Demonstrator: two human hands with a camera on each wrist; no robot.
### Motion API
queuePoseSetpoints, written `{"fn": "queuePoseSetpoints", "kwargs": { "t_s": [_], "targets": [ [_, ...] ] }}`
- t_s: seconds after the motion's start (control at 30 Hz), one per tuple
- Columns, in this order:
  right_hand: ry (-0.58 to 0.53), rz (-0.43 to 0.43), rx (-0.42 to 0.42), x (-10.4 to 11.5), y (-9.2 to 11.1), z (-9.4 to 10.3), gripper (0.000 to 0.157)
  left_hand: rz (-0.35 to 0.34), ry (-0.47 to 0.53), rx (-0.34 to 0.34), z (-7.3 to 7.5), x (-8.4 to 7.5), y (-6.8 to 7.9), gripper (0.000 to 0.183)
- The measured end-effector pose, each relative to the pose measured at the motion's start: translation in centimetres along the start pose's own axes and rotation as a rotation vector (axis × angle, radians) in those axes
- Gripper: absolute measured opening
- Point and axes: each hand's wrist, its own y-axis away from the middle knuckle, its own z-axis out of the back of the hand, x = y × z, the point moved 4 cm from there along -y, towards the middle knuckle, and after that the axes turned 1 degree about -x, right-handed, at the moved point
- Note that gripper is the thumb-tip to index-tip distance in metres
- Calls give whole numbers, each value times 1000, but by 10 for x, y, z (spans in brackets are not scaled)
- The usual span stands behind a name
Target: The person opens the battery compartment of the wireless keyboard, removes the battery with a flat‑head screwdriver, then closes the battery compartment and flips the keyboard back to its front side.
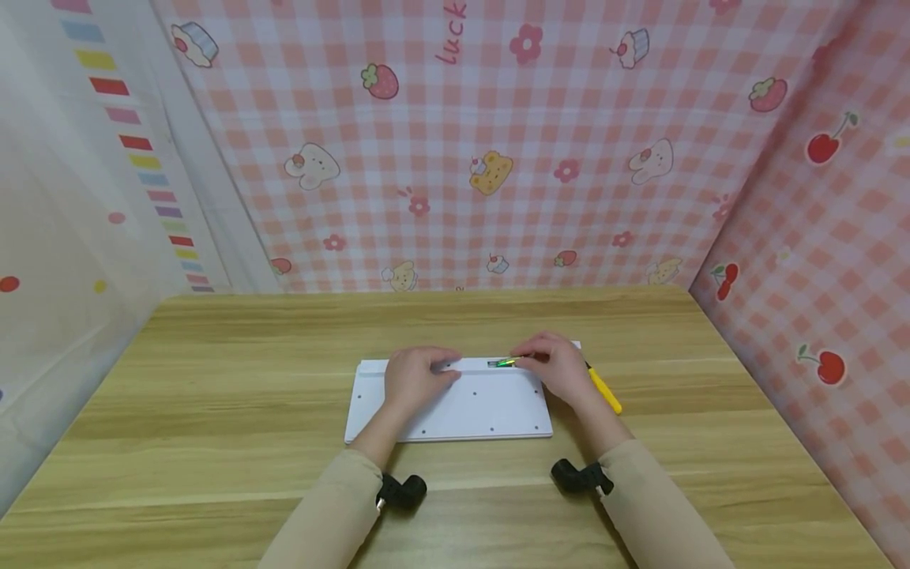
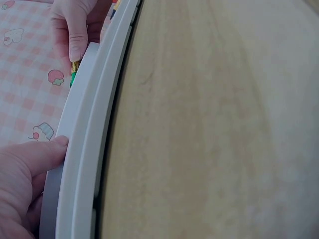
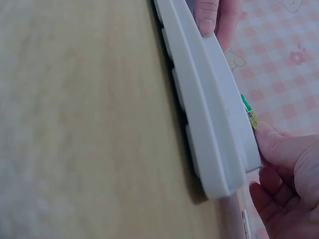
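Observation:
A white keyboard [image 1: 448,407] lies face down on the table, its screw-dotted underside up and a raised ridge along the far side. My left hand [image 1: 412,381] grips that ridge left of its middle, thumb and fingers on either side. Toward the ridge's right end, my right hand [image 1: 558,367] pinches a slim green-and-yellow battery [image 1: 506,362] at a small dark slot. Its green end shows past the fingertips in the right wrist view, where the keyboard's keys [image 3: 178,89] face the tabletop.
A yellow-handled screwdriver [image 1: 605,391] lies right of the keyboard, partly behind my right hand. A small white piece [image 1: 576,344] shows just beyond that hand. The wooden table [image 1: 213,395] backs onto a pink checked cloth [image 1: 455,221].

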Motion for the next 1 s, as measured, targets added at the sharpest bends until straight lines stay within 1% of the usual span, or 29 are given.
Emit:
{"fn": "queuePoseSetpoints", "kwargs": {
  "t_s": [0.1, 0.17, 0.33, 0.47, 0.63, 0.8, 0.87, 0.93, 1.0],
  "targets": [
    [-9, -5, -17, -3, 1, 1, 10, 3, -1, 2, 0, 0, 0, 25],
    [-18, -27, -20, -4, 0, 3, 10, 2, 1, 2, 1, 0, 1, 25],
    [-107, -121, -23, -7, -3, 7, 12, 6, 6, 2, 1, -1, 1, 25],
    [-161, -169, -20, -7, -7, 11, 15, 6, 12, -1, 2, -1, 1, 24],
    [-239, -253, -8, -9, -12, 15, 20, 3, 12, -4, 2, -1, 2, 24],
    [-325, -338, 14, -8, -17, 13, 24, 2, 11, -2, 2, -2, 1, 24],
    [-355, -356, 22, -6, -18, 10, 24, 2, 13, -1, 2, -2, 1, 24],
    [-363, -362, 31, -3, -21, 8, 24, 0, 14, -1, 2, -2, 2, 24],
    [-339, -366, 37, -2, -24, 5, 23, 0, 15, -1, 2, -1, 2, 24]
  ]
}}
